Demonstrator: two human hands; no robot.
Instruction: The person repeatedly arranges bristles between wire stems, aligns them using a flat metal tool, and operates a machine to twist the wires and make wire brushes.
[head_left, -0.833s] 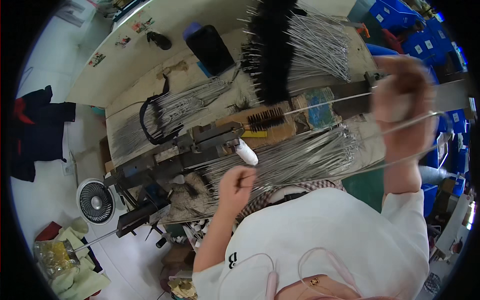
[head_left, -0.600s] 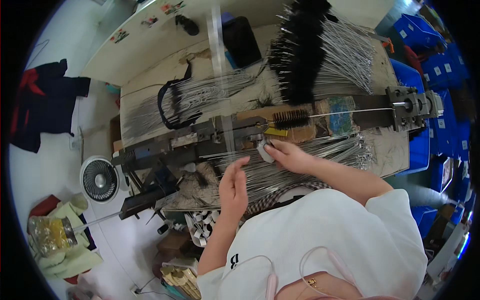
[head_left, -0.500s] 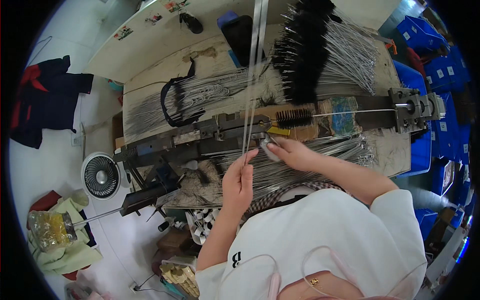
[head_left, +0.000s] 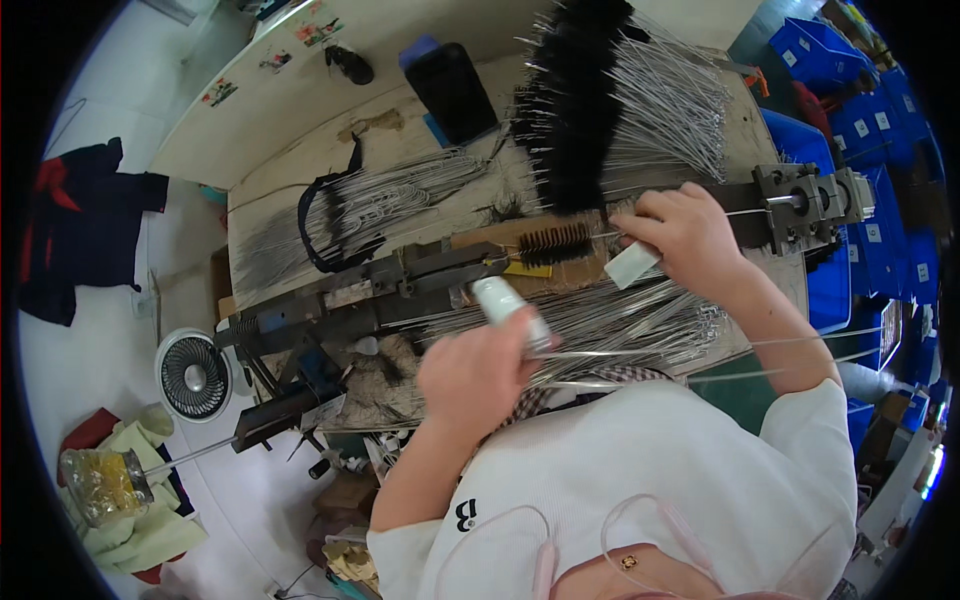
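A small black-bristled wire brush (head_left: 555, 242) lies across the bench fixture, its bristles beside the clamp jaws (head_left: 480, 262) on the left. From it a thin metal stem runs right to a steel chuck block (head_left: 797, 208). My right hand (head_left: 690, 238) is closed over that stem, just right of the bristles. White wrapping (head_left: 632, 265) shows at its thumb. My left hand (head_left: 478, 372), nearer my body, is closed around a long doubled metal wire (head_left: 690, 352), which stretches blurred to the right under my right forearm. A white wrapped finger (head_left: 510, 308) points from it toward the clamp.
Loose wires (head_left: 640, 325) lie in front of the fixture, looped wires (head_left: 400, 195) behind it. A pile of black brushes (head_left: 575, 110) rests at the back. A phone-like dark device (head_left: 455, 95), a fan (head_left: 195, 375) and blue bins (head_left: 820, 60) surround the work area.
My right hand has moved right and up onto the brush stem. The long wire in my left hand has swung from upright to pointing right.
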